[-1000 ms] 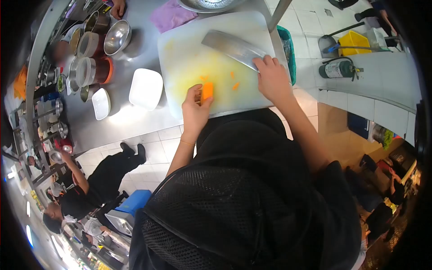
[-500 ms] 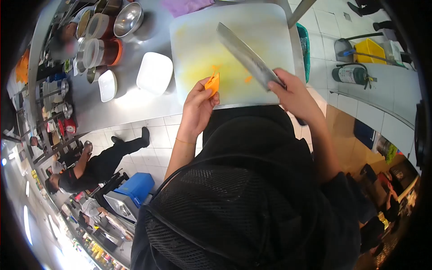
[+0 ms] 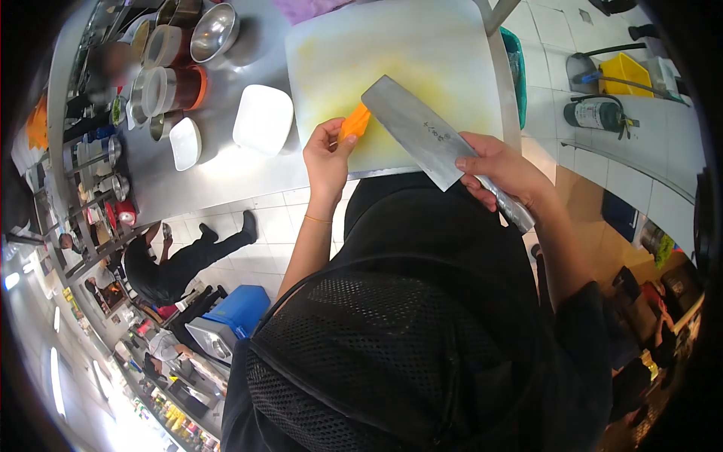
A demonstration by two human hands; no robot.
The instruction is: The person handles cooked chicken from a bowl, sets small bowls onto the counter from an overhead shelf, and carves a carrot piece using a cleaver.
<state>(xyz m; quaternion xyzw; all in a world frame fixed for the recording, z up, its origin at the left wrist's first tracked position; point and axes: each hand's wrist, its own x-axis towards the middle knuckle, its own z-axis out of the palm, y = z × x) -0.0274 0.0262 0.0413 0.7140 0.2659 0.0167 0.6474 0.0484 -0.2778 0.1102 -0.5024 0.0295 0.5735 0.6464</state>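
Between the thumb and fingers of my left hand [image 3: 327, 160] is a small carved-looking piece of carrot [image 3: 354, 124], held over the near left part of a yellow-stained cutting board [image 3: 407, 45]. My right hand [image 3: 504, 172] is closed around the metal handle of a cleaver [image 3: 418, 132]. Its wide blade slants up and left across the board, flat side facing up, with dark characters on it. The blade's far corner is at the carrot's upper right edge; I cannot tell whether they touch. Part of the board's near area is hidden under the blade.
On the steel counter [image 3: 233, 177] left of the board are a large white dish [image 3: 263, 120], a smaller white dish [image 3: 185, 143], a metal bowl [image 3: 215, 32] and several sauce tubs. A green-lined bin [image 3: 514, 75] stands right of the board. Another person [image 3: 169, 267] is at left.
The cleaver has rotated to show its broad face, and its far corner has come down to the carrot. The carrot is turned and slightly higher. Orange scraps seen on the board are now out of sight.
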